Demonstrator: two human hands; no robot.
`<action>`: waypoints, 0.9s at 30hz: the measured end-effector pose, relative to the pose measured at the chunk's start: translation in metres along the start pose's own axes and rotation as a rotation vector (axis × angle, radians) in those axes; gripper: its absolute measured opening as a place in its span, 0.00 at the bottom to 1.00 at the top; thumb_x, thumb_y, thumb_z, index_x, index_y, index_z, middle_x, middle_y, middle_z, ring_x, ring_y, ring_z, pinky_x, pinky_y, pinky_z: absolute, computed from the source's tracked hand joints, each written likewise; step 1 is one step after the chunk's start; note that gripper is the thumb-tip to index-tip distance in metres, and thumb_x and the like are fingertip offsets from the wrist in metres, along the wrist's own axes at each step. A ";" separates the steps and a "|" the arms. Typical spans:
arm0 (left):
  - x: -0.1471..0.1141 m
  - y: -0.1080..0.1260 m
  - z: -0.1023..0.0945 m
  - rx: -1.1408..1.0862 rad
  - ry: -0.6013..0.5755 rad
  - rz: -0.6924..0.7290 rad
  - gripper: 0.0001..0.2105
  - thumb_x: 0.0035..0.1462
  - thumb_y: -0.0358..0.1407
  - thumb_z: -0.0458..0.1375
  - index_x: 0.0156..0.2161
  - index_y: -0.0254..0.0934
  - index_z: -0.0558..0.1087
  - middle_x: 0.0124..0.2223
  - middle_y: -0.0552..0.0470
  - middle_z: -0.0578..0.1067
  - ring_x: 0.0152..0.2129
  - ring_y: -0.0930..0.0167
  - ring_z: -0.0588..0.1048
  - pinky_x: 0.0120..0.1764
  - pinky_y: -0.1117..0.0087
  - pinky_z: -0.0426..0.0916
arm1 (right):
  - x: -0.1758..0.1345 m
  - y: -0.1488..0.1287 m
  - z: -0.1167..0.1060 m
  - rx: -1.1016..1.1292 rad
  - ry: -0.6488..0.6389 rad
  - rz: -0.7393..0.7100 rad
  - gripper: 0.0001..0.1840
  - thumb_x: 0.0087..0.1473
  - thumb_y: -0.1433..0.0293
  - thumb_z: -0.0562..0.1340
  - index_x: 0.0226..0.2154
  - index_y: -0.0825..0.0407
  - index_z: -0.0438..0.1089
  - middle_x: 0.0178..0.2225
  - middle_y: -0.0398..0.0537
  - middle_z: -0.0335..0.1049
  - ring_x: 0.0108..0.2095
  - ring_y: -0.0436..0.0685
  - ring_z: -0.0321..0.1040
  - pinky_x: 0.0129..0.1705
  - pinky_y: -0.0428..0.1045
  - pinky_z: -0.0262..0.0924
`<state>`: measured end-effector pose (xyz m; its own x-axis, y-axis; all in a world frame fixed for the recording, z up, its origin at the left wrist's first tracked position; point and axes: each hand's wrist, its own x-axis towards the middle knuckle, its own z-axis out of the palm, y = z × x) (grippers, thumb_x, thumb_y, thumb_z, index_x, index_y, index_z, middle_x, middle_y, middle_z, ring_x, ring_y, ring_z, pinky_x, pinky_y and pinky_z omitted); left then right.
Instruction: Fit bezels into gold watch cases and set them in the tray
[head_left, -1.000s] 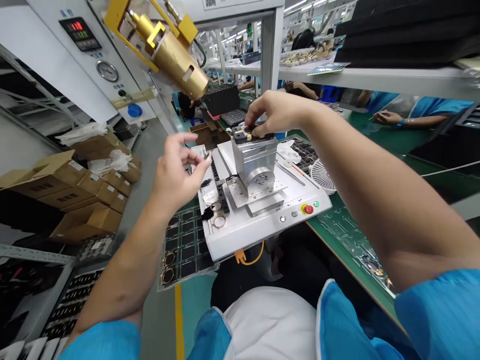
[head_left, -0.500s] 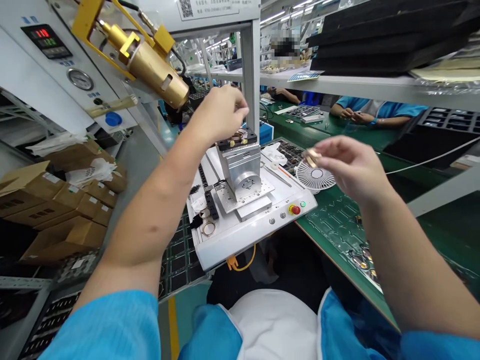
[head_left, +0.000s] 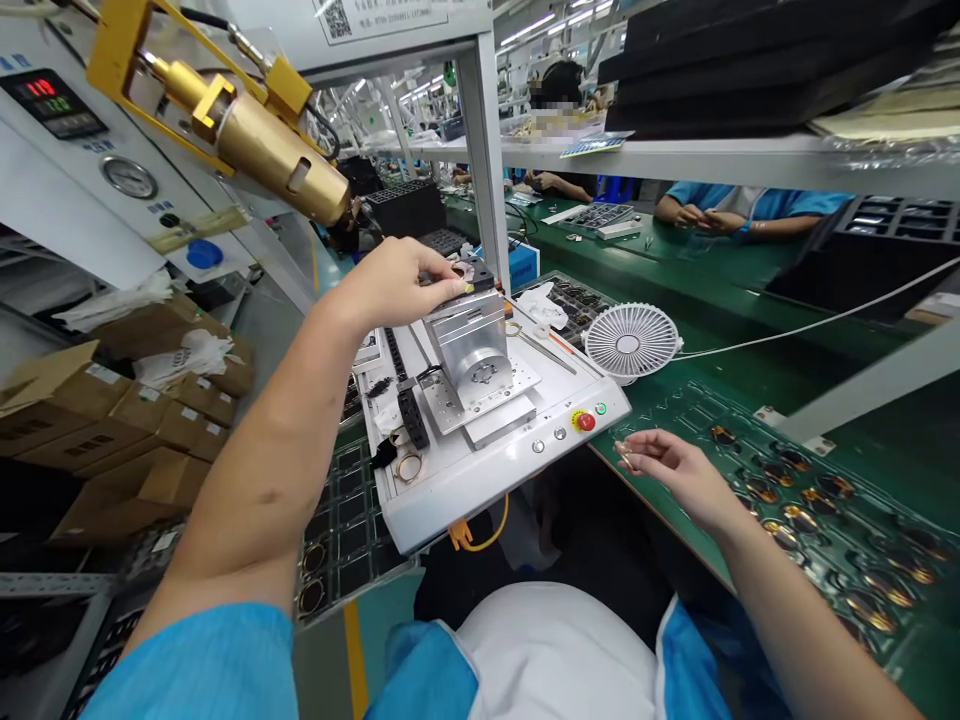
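The left hand (head_left: 396, 284) is held at the black holder (head_left: 484, 278) on top of the silver metal block (head_left: 476, 345), thumb and forefinger brought close together at the holder's left edge; whether anything is gripped there cannot be told, as part of the holder is hidden by the fingers. By the right hand (head_left: 671, 474), a small gold-coloured part (head_left: 624, 455) is pinched between thumb and fingertips, above the near edge of the green bench (head_left: 697, 365), to the right of the white machine bed (head_left: 457, 500).

The metal block is carried by the bed, and just beyond it the way is partly closed by an upright post (head_left: 481, 160). The far left side is overhung by a gold cylinder (head_left: 281, 160), beyond the left hand. On the bed's left, a black strip (head_left: 412, 418) and a gold ring (head_left: 409, 467) are laid; at its near right corner a red button (head_left: 585, 423) is set.

The space on the far side of the right hand is taken up by a white fan (head_left: 634, 343), its cord (head_left: 810, 318) stretched to the right. At the near right, a clear tray (head_left: 810, 520) is filled with dark, gold-tinted parts. Farther off, across the bench, a co-worker's hands (head_left: 705, 219) are seen.
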<state>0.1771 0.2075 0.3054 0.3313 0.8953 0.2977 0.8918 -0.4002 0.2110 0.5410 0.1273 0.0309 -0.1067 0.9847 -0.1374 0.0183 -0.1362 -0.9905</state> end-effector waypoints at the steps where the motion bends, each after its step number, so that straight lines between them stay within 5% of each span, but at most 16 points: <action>1: -0.005 -0.002 0.003 0.017 -0.019 0.028 0.16 0.59 0.46 0.63 0.46 0.37 0.81 0.48 0.45 0.83 0.46 0.58 0.79 0.52 0.60 0.70 | 0.002 0.004 0.000 -0.030 -0.010 -0.011 0.30 0.40 0.50 0.78 0.40 0.51 0.74 0.42 0.57 0.80 0.40 0.64 0.78 0.44 0.57 0.74; 6: -0.020 -0.017 0.022 0.079 0.011 0.163 0.39 0.54 0.58 0.66 0.63 0.35 0.69 0.64 0.37 0.72 0.63 0.50 0.69 0.64 0.51 0.63 | 0.019 0.018 0.009 -0.417 -0.080 -0.087 0.42 0.51 0.60 0.69 0.65 0.52 0.61 0.38 0.50 0.79 0.33 0.59 0.76 0.40 0.54 0.71; 9: -0.029 -0.020 0.024 0.025 0.024 0.167 0.39 0.58 0.60 0.61 0.66 0.37 0.67 0.70 0.37 0.66 0.70 0.50 0.60 0.69 0.46 0.55 | 0.026 0.021 0.019 -0.734 -0.119 -0.106 0.46 0.54 0.66 0.64 0.73 0.51 0.50 0.37 0.47 0.78 0.32 0.59 0.75 0.39 0.53 0.66; 11: -0.046 -0.017 0.031 -0.045 0.137 0.191 0.37 0.60 0.60 0.59 0.67 0.40 0.66 0.71 0.39 0.64 0.71 0.51 0.58 0.69 0.43 0.53 | 0.027 0.022 0.026 -0.884 -0.114 -0.117 0.47 0.57 0.67 0.63 0.74 0.52 0.47 0.37 0.48 0.79 0.35 0.62 0.76 0.39 0.52 0.64; 14: -0.092 -0.004 0.066 -0.214 0.434 0.273 0.31 0.61 0.56 0.62 0.64 0.44 0.69 0.69 0.44 0.69 0.68 0.55 0.64 0.69 0.44 0.56 | 0.024 0.023 0.033 -1.050 -0.073 -0.148 0.45 0.60 0.66 0.61 0.74 0.53 0.45 0.40 0.53 0.79 0.39 0.66 0.76 0.40 0.53 0.62; 16: -0.131 0.008 0.108 -0.425 0.494 0.316 0.22 0.62 0.48 0.65 0.59 0.47 0.74 0.61 0.48 0.78 0.60 0.60 0.74 0.65 0.50 0.66 | 0.024 0.022 0.034 -1.094 -0.053 -0.156 0.45 0.60 0.66 0.61 0.74 0.54 0.45 0.41 0.54 0.79 0.40 0.68 0.77 0.39 0.53 0.62; 22: -0.225 0.048 0.232 -0.992 -0.012 -0.335 0.15 0.62 0.41 0.66 0.51 0.39 0.79 0.49 0.42 0.84 0.48 0.59 0.83 0.55 0.55 0.77 | 0.023 0.003 0.023 -0.931 -0.065 -0.128 0.44 0.54 0.68 0.66 0.70 0.53 0.53 0.36 0.49 0.79 0.36 0.63 0.76 0.39 0.52 0.64; 27: -0.246 0.065 0.262 -1.445 -0.106 -0.506 0.23 0.59 0.44 0.69 0.58 0.40 0.75 0.54 0.39 0.82 0.52 0.59 0.81 0.59 0.54 0.74 | -0.018 0.004 0.052 -0.303 -0.349 -0.288 0.48 0.48 0.58 0.77 0.66 0.47 0.59 0.40 0.47 0.79 0.37 0.58 0.77 0.44 0.54 0.71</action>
<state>0.2340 0.0124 0.0015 0.1705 0.9761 -0.1345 -0.1171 0.1556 0.9809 0.4911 0.1039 0.0294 -0.4723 0.8762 0.0957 0.2195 0.2221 -0.9500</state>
